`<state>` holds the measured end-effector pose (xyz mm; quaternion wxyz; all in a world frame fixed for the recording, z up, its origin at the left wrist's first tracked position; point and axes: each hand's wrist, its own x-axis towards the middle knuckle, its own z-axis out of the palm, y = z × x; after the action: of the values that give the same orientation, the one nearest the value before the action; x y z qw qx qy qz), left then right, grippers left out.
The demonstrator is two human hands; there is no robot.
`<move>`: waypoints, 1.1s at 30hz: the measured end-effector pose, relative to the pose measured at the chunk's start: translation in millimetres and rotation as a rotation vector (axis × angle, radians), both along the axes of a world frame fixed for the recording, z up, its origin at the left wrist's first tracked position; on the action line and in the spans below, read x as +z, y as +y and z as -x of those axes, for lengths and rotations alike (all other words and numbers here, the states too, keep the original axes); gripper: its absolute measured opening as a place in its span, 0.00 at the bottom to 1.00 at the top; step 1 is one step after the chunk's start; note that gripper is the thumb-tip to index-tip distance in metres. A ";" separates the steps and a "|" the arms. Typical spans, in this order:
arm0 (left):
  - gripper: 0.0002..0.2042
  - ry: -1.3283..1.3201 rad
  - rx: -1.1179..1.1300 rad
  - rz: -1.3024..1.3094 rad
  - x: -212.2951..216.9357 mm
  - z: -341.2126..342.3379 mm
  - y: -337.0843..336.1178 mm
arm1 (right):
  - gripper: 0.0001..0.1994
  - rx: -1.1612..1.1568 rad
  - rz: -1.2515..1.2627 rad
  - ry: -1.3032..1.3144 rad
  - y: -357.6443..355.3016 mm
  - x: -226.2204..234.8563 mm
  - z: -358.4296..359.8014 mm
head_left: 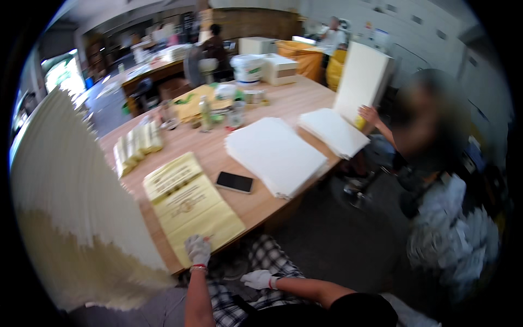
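Observation:
My left hand (pixel 198 250), in a white glove with a bracelet at the wrist, rests on the near end of a stack of flat yellow printed bags (pixel 210 210). Its fingers look laid out on the top bag rather than wrapped round it. Over my lap, above the checked cloth (pixel 272 253), is my right hand (pixel 257 279), also gloved in white. Nothing shows in it, and its slightly blurred fingers point left. A dark-screened phone (pixel 235 182) lies right of the bags.
White sheet stacks (pixel 275 155) lie on the wooden table (pixel 310 92); a tall pale stack (pixel 81 218) stands at left. Beyond are rolled yellow bundles (pixel 138 144), bottles and a white bucket (pixel 247 69). A person (pixel 430 120) at right touches a tall white box (pixel 362 79).

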<state>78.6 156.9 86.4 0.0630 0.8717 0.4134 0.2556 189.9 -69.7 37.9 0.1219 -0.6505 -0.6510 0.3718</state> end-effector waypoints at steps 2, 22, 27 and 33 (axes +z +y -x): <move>0.09 -0.065 0.013 -0.009 14.0 -1.6 -11.5 | 0.15 -0.035 0.082 -0.063 3.2 0.6 2.6; 0.09 -0.117 0.077 -0.099 0.5 -7.5 -18.5 | 0.15 -0.090 0.179 -0.113 -1.6 -6.1 -4.6; 0.11 -0.177 0.072 -0.002 4.9 -10.3 -14.9 | 0.15 -0.254 0.118 0.284 5.8 -36.2 -8.5; 0.14 -0.522 -0.204 0.199 39.5 2.4 3.8 | 0.17 -0.719 -0.034 1.395 109.1 67.1 16.0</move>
<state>76.2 160.7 125.8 0.2778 0.8030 0.3164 0.4218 173.9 39.4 105.0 0.6256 -0.4354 -0.1791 0.6221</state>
